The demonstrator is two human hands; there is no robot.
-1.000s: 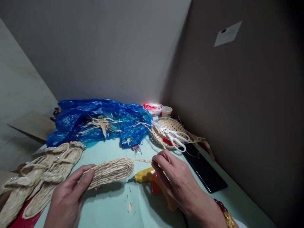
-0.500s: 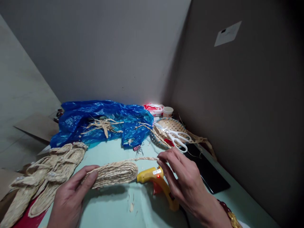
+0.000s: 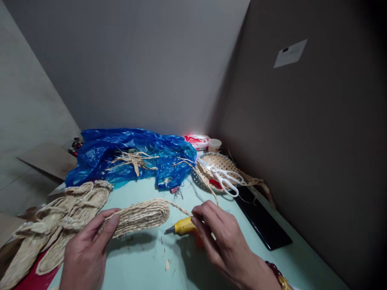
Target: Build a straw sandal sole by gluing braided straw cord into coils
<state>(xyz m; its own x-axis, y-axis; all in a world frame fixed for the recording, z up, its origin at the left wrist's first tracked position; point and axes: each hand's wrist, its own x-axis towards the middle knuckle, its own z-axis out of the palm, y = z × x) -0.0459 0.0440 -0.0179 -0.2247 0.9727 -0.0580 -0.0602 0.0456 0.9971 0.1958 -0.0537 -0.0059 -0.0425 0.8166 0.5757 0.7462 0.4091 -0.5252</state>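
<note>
A flat oval sole of coiled braided straw (image 3: pixel 142 217) is pinched at its left end between the thumb and fingers of my left hand (image 3: pixel 89 245). From its right end a thin braid (image 3: pixel 180 208) runs to the fingertips of my right hand (image 3: pixel 222 241), which grip it. Below the right hand lies a yellow glue gun (image 3: pixel 185 226), its nozzle pointing left and its handle mostly hidden by that hand. Both hands are above the pale green table (image 3: pixel 136 266).
Woven straw slippers (image 3: pixel 72 213) lie at the left. Behind are a blue plastic bag (image 3: pixel 99 153) with straw scraps (image 3: pixel 136 160), a basket (image 3: pixel 222 163) with white scissors (image 3: pixel 225 177), a paper cup (image 3: pixel 214 145) and a red-white packet (image 3: pixel 197 141). A black tablet (image 3: pixel 263 223) lies right.
My right hand has moved left and down with the braid, which now slopes downward and covers more of the glue gun. The sole has shifted slightly left, and the gun's nozzle now shows.
</note>
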